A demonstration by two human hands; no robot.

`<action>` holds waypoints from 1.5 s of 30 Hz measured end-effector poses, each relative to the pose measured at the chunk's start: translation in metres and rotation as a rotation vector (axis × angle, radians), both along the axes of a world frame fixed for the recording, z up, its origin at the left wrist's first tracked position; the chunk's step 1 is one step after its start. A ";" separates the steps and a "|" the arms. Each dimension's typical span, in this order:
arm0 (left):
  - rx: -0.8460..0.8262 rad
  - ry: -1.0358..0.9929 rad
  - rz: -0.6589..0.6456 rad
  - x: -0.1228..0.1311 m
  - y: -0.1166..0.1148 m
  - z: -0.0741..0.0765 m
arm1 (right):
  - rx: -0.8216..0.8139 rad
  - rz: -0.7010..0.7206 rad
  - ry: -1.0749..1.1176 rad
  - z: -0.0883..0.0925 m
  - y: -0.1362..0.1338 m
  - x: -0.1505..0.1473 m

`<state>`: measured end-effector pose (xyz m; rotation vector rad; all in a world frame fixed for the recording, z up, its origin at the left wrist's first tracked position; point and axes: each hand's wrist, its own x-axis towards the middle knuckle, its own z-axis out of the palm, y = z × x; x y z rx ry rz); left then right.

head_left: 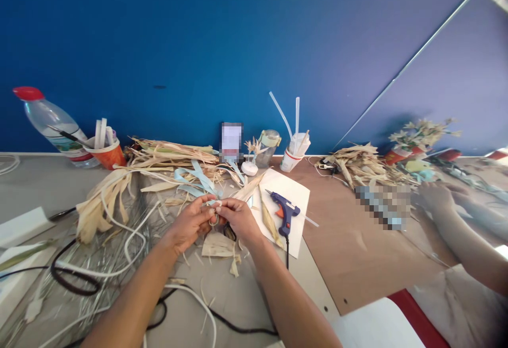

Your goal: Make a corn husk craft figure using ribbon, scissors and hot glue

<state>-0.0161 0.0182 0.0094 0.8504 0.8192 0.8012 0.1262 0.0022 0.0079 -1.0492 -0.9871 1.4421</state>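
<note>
My left hand (194,218) and my right hand (236,218) meet over the middle of the table, fingertips pinched together. Between them is something small and pale, with a bit of light blue and a thin loop; the fingers hide most of it. Light blue ribbon (198,179) lies among husk strips just beyond my hands. Below the fingers is a torn piece of dried corn husk (218,246). To the right, a purple glue gun (284,211) rests on a white sheet (299,194) beside a long husk strip (269,216).
Dried husks (170,152) are heaped along the back. A bottle (55,126), an orange cup (106,153), a phone (232,142), a jar (270,147) and a cup with glue sticks (292,158) stand there. White cable (127,231) and thin wires cover the left. Another person's arms (452,221) are at right.
</note>
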 end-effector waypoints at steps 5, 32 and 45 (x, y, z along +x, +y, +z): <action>-0.017 -0.019 0.044 0.003 -0.001 -0.002 | 0.040 -0.045 -0.029 0.003 0.000 -0.002; 0.095 0.223 -0.047 0.002 0.000 -0.002 | 0.078 -0.238 -0.089 0.005 0.001 0.002; 0.090 0.318 -0.121 0.002 -0.001 -0.004 | 0.100 -0.270 -0.088 0.002 0.004 0.005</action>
